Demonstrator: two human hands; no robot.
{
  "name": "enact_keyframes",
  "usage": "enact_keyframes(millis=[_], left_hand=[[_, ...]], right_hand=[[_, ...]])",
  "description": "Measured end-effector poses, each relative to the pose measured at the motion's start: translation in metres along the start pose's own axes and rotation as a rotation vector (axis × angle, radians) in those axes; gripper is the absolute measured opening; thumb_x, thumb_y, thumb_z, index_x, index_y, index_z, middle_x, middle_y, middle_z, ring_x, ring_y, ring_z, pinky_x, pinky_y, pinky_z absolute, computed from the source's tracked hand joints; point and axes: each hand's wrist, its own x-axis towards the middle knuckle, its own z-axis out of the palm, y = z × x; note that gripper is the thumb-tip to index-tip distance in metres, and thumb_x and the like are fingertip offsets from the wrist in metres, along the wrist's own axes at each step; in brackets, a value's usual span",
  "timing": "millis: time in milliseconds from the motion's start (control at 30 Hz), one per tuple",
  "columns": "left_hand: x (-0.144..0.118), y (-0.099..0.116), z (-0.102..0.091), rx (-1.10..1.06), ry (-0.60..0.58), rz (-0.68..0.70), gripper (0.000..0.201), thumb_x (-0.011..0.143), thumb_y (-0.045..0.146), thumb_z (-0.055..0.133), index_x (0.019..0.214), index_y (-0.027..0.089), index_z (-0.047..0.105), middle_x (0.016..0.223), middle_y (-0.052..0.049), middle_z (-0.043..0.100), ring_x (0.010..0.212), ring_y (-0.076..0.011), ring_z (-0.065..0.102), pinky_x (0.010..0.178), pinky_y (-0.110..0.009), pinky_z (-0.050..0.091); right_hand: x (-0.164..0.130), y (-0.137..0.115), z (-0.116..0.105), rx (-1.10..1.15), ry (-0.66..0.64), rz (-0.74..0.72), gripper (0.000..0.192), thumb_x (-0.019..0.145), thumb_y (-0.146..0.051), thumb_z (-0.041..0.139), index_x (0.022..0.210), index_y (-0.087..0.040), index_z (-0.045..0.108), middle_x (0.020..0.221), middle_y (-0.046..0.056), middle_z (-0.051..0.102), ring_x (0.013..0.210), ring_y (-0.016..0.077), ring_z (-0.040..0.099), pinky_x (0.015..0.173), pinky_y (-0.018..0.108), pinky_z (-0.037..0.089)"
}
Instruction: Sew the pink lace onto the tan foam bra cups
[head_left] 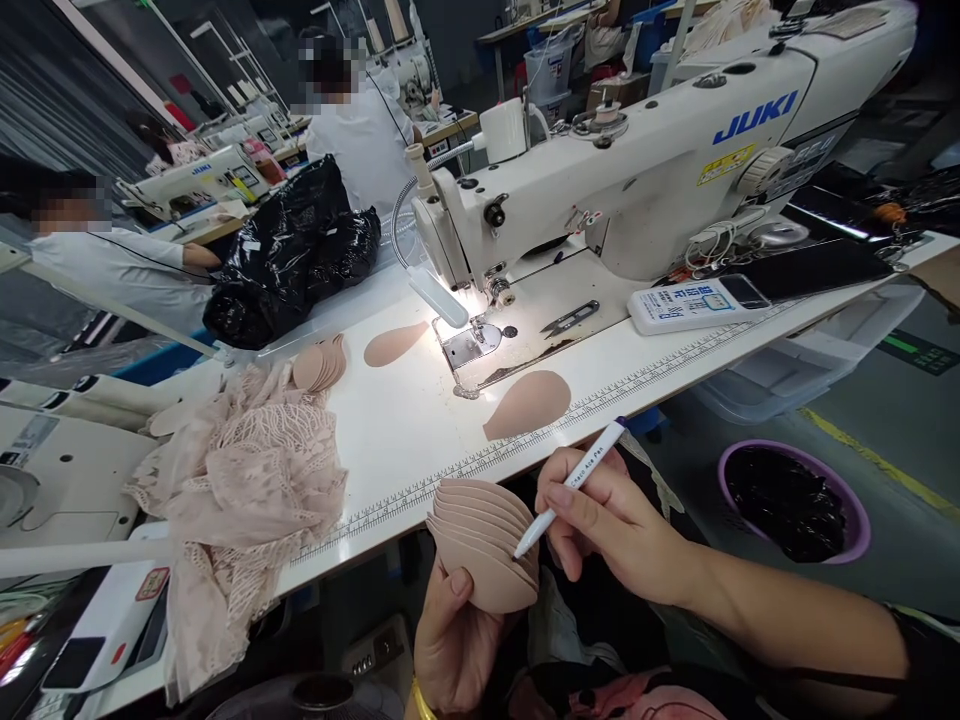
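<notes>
My left hand grips a fanned stack of beige bra cup pads in front of the table edge, thumb on the front pad. Between the thumb and fingers of my right hand is a white marking pen lettered "Chaco Ace Pen". Its white tip points down-left and meets or nearly meets the front pads. One loose pad lies on the table just beyond my hands, and another pad lies left of the needle plate.
A white JUKI sewing machine fills the table's back right, with thread snips on its bed. Beige lace fabric and more stacked pads lie left. A purple basket stands on the floor at right. Co-workers sit beyond a black plastic bag.
</notes>
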Motion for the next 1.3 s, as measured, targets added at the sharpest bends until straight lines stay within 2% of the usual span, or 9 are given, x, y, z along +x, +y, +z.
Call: enact_keyframes(millis=[167,467,667,767,867,1000,1133,1200,1300], left_hand=[[0.0,-0.001,0.003,0.013,0.044,-0.006,0.073,0.086,0.023,0.076,0.152,0.032,0.049,0.126,-0.009,0.074,0.11,-0.0265,0.072,0.106,-0.043,0.054],[0.001,-0.001,0.007,0.013,0.067,0.012,0.075,0.081,0.023,0.083,0.149,0.031,0.053,0.128,-0.011,0.073,0.112,-0.0262,0.072,0.097,-0.037,0.06],[0.001,-0.002,0.007,0.031,0.121,0.008,0.077,0.078,0.024,0.086,0.148,0.032,0.053,0.127,-0.011,0.073,0.111,-0.0274,0.071,0.097,-0.041,0.06],[-0.002,-0.004,0.006,0.072,0.137,0.003,0.076,0.077,0.027,0.086,0.146,0.032,0.055,0.12,-0.01,0.074,0.11,-0.0285,0.071,0.093,-0.038,0.061],[-0.002,0.005,0.01,0.189,0.147,-0.012,0.07,0.079,0.032,0.086,0.143,0.03,0.058,0.118,-0.01,0.075,0.112,-0.0315,0.07,0.094,-0.042,0.06],[0.026,0.056,0.038,0.49,0.162,0.132,0.079,0.069,0.036,0.092,0.14,0.024,0.061,0.117,-0.013,0.075,0.11,-0.0362,0.07,0.092,-0.044,0.061],[0.096,0.137,0.077,0.866,0.1,0.288,0.075,0.067,0.034,0.093,0.135,0.018,0.064,0.123,-0.014,0.073,0.117,-0.0355,0.066,0.091,-0.038,0.059],[0.137,0.173,0.089,1.05,0.041,0.261,0.07,0.067,0.04,0.092,0.128,0.017,0.068,0.126,-0.015,0.072,0.116,-0.036,0.065,0.084,-0.036,0.059],[0.192,0.211,0.096,1.231,0.014,0.22,0.061,0.066,0.047,0.09,0.114,0.014,0.073,0.118,-0.015,0.075,0.104,-0.0342,0.068,0.074,-0.035,0.057]], right_hand=[[0.001,-0.002,0.003,0.056,-0.017,0.018,0.039,0.102,-0.057,0.056,0.094,-0.02,0.052,0.053,-0.007,0.058,0.046,0.0092,0.052,0.053,0.022,0.037],[0.001,0.007,-0.002,0.103,-0.014,0.003,0.036,0.104,-0.055,0.056,0.094,-0.02,0.053,0.052,-0.007,0.059,0.045,0.008,0.05,0.054,0.022,0.036],[-0.004,0.004,-0.002,-0.017,-0.007,-0.035,0.036,0.106,-0.054,0.053,0.094,-0.019,0.054,0.054,-0.006,0.058,0.049,0.0086,0.051,0.055,0.022,0.038],[-0.005,0.003,0.002,-0.021,-0.036,-0.032,0.036,0.106,-0.053,0.053,0.093,-0.019,0.054,0.056,-0.006,0.059,0.049,0.008,0.052,0.054,0.021,0.038],[-0.004,0.005,0.0,0.086,-0.06,-0.012,0.036,0.105,-0.054,0.054,0.095,-0.019,0.055,0.057,-0.005,0.061,0.046,0.0081,0.052,0.05,0.021,0.035],[-0.001,0.012,-0.013,0.171,0.07,-0.053,0.032,0.106,-0.051,0.051,0.096,-0.021,0.056,0.053,-0.005,0.061,0.041,0.0089,0.047,0.046,0.021,0.034],[0.004,0.013,-0.029,0.184,0.151,-0.047,0.026,0.108,-0.048,0.047,0.1,-0.025,0.055,0.058,-0.005,0.061,0.045,0.013,0.055,0.048,0.025,0.043],[0.006,0.009,-0.039,0.033,0.186,-0.12,0.022,0.109,-0.044,0.046,0.104,-0.026,0.057,0.065,-0.003,0.062,0.056,0.0142,0.061,0.057,0.026,0.048],[0.012,-0.004,-0.054,-0.384,0.214,-0.312,0.018,0.109,-0.035,0.047,0.112,-0.027,0.063,0.084,0.001,0.067,0.081,0.0168,0.064,0.076,0.029,0.051]])
